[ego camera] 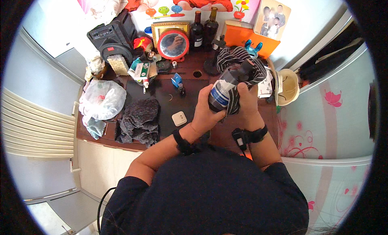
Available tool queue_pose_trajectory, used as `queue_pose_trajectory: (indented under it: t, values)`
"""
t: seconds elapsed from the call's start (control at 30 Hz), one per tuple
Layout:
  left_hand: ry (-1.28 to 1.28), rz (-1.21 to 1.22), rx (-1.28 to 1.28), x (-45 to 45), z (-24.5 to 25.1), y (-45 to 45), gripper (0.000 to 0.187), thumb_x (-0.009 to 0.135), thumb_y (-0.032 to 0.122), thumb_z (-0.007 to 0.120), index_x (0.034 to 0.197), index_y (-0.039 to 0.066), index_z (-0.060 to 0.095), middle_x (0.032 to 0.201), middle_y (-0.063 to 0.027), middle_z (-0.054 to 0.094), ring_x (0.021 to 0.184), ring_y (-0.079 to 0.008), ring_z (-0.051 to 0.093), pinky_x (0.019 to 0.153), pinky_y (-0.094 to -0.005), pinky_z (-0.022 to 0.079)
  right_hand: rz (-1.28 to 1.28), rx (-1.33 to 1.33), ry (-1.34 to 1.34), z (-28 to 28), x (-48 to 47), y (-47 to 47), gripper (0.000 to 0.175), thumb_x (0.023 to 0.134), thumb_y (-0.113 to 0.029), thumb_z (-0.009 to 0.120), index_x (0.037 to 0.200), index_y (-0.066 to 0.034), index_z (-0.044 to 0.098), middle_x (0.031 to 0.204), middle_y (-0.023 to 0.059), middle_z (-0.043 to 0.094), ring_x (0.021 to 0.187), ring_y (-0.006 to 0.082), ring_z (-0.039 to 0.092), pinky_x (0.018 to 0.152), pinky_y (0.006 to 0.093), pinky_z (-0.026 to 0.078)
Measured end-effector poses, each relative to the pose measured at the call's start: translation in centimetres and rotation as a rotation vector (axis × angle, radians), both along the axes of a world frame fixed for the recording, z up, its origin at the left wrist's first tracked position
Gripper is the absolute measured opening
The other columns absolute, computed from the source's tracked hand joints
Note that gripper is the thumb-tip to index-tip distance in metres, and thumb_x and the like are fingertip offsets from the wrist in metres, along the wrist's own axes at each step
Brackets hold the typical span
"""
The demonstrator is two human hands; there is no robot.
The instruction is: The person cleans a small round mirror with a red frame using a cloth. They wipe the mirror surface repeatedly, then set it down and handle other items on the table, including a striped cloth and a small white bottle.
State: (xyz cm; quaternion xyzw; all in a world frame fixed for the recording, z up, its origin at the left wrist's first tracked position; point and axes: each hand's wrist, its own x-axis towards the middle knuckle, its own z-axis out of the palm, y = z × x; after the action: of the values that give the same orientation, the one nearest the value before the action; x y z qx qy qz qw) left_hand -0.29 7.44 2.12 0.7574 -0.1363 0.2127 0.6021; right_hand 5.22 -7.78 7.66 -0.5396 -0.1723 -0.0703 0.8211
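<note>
A bottle (220,91) with a dark cap and a white-and-blue label is held tilted over the front right of the dark wooden desk (194,92). My left hand (206,112) grips its lower left side, thumb near the base. On the other side my right hand (249,103) presses a black-and-white striped cloth (233,57) against the bottle. The cloth also bunches up behind the cap. A small dark bottle (181,89) and a small blue box (176,80) stand left of my hands. Nearer to me lies a white square device (179,118), perhaps a power adapter.
A dark crumpled cloth (139,121) and a plastic bag (103,100) lie to the left. Behind are a black speaker (112,34), a red-rimmed mirror (173,44), two glass bottles (197,31) and an orange box (239,37). A pale hat (288,87) is at the right edge.
</note>
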Motion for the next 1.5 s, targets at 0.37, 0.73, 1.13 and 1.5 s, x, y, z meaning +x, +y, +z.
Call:
queue_pose_trajectory:
  t: [0.37, 0.73, 1.13, 1.5]
  values:
    - [0.42, -0.418, -0.214, 2.8, 0.2, 3.8, 0.105, 0.072, 0.005, 0.077, 0.158, 0.004, 0.017, 0.144, -0.0156, 0.049, 0.13, -0.0231, 0.052, 0.108, -0.0359, 0.042, 0.19, -0.154, 0.003, -4.3, 1.5, 1.1, 0.064, 0.09, -0.032, 0.074, 0.137, 0.0021, 0.049, 0.128, 0.0087, 0.061, 0.116, 0.0195, 0.058, 0.102, 0.0342, 0.046]
    - [0.421, -0.126, -0.511, 11.1, -1.4, 6.8, 0.077, 0.071, -0.007, 0.077, 0.137, 0.006, 0.039, 0.131, -0.0102, 0.056, 0.121, -0.0232, 0.058, 0.104, -0.0396, 0.049, -0.015, -0.964, -0.07, -17.0, 3.0, -0.1, 0.038, 0.084, -0.018, 0.072, 0.118, -0.0031, 0.064, 0.115, 0.0212, 0.065, 0.111, 0.0392, 0.062, 0.094, 0.0439, 0.05]
    - [0.343, 0.247, 0.269, 32.7, -13.8, 7.7, 0.082, 0.066, 0.014, 0.081, 0.135, 0.004, 0.04, 0.128, -0.02, 0.054, 0.121, -0.04, 0.054, 0.101, -0.0458, 0.046, 0.422, -1.688, -0.337, -23.3, 4.2, -2.0, 0.063, 0.083, -0.052, 0.068, 0.124, -0.0045, 0.066, 0.154, 0.0176, 0.039, 0.149, 0.0418, 0.023, 0.118, 0.0629, 0.021]
    - [0.286, 0.35, 0.225, 37.0, -18.0, 3.6, 0.085, 0.072, 0.016, 0.086, 0.138, 0.0, 0.035, 0.13, -0.0256, 0.041, 0.124, -0.046, 0.044, 0.102, -0.0484, 0.043, 0.003, -1.774, -0.1, -25.5, 8.4, -5.5, 0.053, 0.077, -0.038, 0.073, 0.104, 0.0072, 0.068, 0.135, 0.0277, 0.051, 0.14, 0.0476, 0.031, 0.112, 0.0633, 0.025]
